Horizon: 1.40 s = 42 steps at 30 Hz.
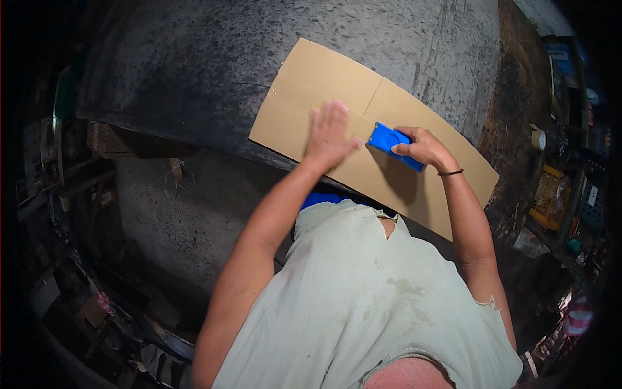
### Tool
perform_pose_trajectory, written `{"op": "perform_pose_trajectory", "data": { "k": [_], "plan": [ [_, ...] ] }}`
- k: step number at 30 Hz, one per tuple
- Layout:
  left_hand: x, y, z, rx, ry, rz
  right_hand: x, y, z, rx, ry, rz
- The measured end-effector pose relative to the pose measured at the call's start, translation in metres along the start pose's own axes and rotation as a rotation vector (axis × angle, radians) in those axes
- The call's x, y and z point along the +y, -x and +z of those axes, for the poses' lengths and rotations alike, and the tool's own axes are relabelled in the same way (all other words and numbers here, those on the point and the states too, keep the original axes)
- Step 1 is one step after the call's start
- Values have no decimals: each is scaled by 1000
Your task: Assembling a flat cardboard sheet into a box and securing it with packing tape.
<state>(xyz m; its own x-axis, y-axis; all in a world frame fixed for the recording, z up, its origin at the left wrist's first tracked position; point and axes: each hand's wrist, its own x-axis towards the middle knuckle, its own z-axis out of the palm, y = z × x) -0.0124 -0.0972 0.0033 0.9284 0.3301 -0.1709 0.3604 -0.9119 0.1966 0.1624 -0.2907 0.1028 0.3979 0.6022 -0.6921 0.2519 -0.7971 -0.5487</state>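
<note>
A flat tan cardboard sheet [311, 74], creased across its middle, lies slantwise on the dark worktable. My right hand [418, 146] grips a blue tape dispenser [385, 137] just above the cardboard's right half, and a shadow falls below it. Slightly blurred, my left hand [330, 136] is spread palm down on the cardboard near the crease, fingers pointing to the far side. It holds nothing. The underside of the dispenser is hidden, as are some of the right fingers.
The worktable [194, 71] has a scuffed grey top. Stacked cardboard [120, 141] sits under its left edge. On the right are a tape roll [538, 139], a yellow crate [548, 194] and cluttered shelving. Concrete floor [175, 220] shows at lower left.
</note>
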Motion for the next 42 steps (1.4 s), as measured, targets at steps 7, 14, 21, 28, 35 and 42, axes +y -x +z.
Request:
{"op": "perform_pose_trajectory", "data": {
  "k": [7, 14, 21, 28, 35, 42],
  "plan": [
    [-104, -30, -13, 182, -20, 37, -7, -1, 0, -20, -32, 19],
    [-26, -17, 8, 176, 310, 439, 4, 0, 2, 15, -71, 22],
    [-36, -43, 9, 122, 487, 130, -1, -3, 1, 2, -44, 21],
    [-119, -63, -19, 466, 260, 62, -3, 3, 3, 4, -108, 65],
    [-53, -23, 17, 234, 306, 232, -3, 5, 3, 31, -130, 47],
    [-78, -38, -11, 388, 184, 239, -7, 4, -1, 22, -23, 3]
  ]
}}
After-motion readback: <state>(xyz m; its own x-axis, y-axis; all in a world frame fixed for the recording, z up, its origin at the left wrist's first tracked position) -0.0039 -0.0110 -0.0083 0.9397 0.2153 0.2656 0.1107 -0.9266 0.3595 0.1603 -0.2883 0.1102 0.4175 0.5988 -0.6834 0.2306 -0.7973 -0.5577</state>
